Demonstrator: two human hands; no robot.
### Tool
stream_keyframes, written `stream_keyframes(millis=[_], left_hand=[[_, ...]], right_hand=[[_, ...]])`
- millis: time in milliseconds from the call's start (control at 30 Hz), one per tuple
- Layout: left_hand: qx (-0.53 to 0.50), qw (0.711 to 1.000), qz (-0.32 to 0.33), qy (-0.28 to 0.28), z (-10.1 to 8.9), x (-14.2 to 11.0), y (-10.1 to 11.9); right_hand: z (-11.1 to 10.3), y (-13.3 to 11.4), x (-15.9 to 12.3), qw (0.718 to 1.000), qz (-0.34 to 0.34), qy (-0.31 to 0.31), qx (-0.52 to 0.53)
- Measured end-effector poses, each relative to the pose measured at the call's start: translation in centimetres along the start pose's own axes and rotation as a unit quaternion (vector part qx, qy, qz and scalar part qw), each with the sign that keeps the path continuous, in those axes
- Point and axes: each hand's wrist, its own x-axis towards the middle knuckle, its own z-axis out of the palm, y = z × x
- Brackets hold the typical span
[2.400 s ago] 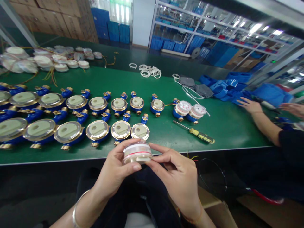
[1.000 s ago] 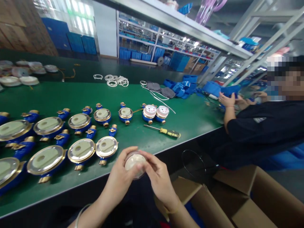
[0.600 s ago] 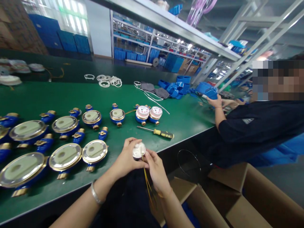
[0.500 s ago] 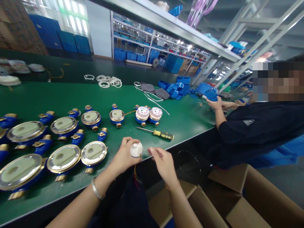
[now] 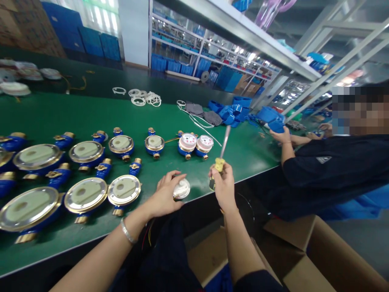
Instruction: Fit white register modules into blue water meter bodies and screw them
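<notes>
Lower centre of the frame: I have the left hand (image 5: 165,196) curled about the left side of a white round part (image 5: 182,188), fingers above and thumb below, pinching it near the front edge of the green bench (image 5: 255,152); whether the part rests on the surface or is raised, I cannot tell. Red and yellow wires (image 5: 150,235) hang below the left wrist, past the edge. Right of centre: I have the right hand (image 5: 225,186) wrapped round the yellow-and-black handle of a screwdriver (image 5: 219,163), its shaft pointing up the frame; a gap separates the two hands. Left half: slanting rows of blue-and-brass meter bodies (image 5: 124,190) bound the working room, the closest standing just left of the left hand. Farther up, two white-topped meters (image 5: 187,140) stand side by side, a strip of green between them and the part. Upper centre: white rings (image 5: 150,97), grey pads (image 5: 194,108) and blue covers (image 5: 232,113) line the far side. The broadest room for moving lies right of the screwdriver, bounded by the front edge and a co-worker's hand (image 5: 284,136) on a blue piece (image 5: 276,126). Lower right: an open cardboard box (image 5: 304,243), below the edge.
</notes>
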Motion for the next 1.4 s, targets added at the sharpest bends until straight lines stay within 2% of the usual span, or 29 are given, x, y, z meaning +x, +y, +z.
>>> stream_keyframes(millis=[67,167,267,367,533,700,800,933,1067,1400], left_hand=[[-0.001,1.0,-0.004,0.023,0.4,0.0,0.0],[-0.004,0.998,-0.005,0.054,1.0,0.1,0.0],[-0.007,0.997,-0.003,0.078,1.4,0.1,0.0],[-0.008,0.996,0.002,0.093,1.5,0.1,0.1],[-0.004,0.994,0.009,0.106,1.6,0.1,0.0],[-0.001,0.994,0.009,0.112,1.7,0.1,0.1],[-0.002,0.994,0.014,0.109,1.6,0.0,0.2],[-0.001,0.994,0.018,0.11,1.6,-0.1,0.2],[-0.001,0.994,0.018,0.108,1.7,-0.1,0.1],[0.0,0.994,0.015,0.112,1.6,-0.1,0.1]], right_hand=[[1.6,-1.7,-0.9,0.997,-0.001,0.034,0.072],[4.0,-3.3,-1.8,0.985,0.012,0.03,0.168],[5.9,-3.6,-2.0,0.977,0.023,0.013,0.21],[6.8,-3.2,-1.9,0.973,0.014,0.017,0.232],[7.0,-3.6,-1.7,0.969,0.007,0.0,0.248],[6.8,-4.9,-1.4,0.965,-0.04,0.015,0.259],[7.0,-4.9,-1.2,0.97,-0.02,-0.006,0.243],[6.8,-4.9,-1.1,0.964,-0.03,0.011,0.264],[6.9,-4.6,-1.3,0.965,-0.009,-0.014,0.263],[6.6,-4.6,-1.8,0.961,-0.027,-0.004,0.274]])
